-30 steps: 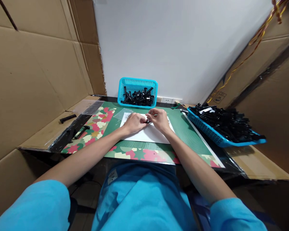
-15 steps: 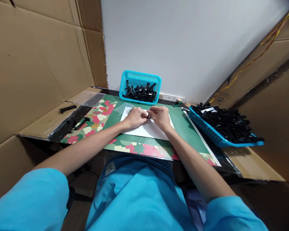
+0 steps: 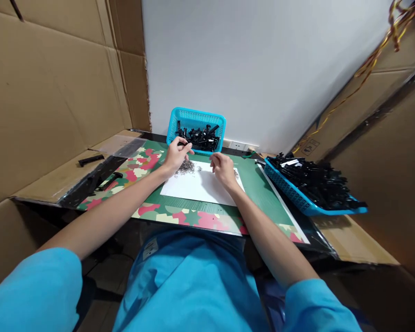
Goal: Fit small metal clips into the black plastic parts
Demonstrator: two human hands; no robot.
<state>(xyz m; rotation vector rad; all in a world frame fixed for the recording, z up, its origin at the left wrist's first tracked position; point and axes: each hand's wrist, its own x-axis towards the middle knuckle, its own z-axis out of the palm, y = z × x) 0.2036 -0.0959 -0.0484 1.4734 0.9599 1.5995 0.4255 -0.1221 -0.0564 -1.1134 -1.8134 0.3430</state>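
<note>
My left hand (image 3: 175, 155) reaches to the front rim of the small blue basket (image 3: 196, 116) at the back, which holds black plastic parts. Its fingers are curled in a pinch on a small black part. My right hand (image 3: 223, 167) rests on the white paper sheet (image 3: 200, 188), fingers bent together, and whatever is in them is hidden. A little heap of tiny metal pieces (image 3: 186, 167) lies on the sheet between the hands, just below my left hand.
A green mat with camouflage borders (image 3: 263, 184) covers the desk. A larger blue tray (image 3: 299, 199) piled with black parts sits at the right. Loose black parts (image 3: 91, 160) lie on the cardboard at left. Cardboard walls stand on both sides, a white wall behind.
The hands were joined over the paper on a small black part. Now they have parted: my left hand has moved back and left to the basket, and the metal heap shows.
</note>
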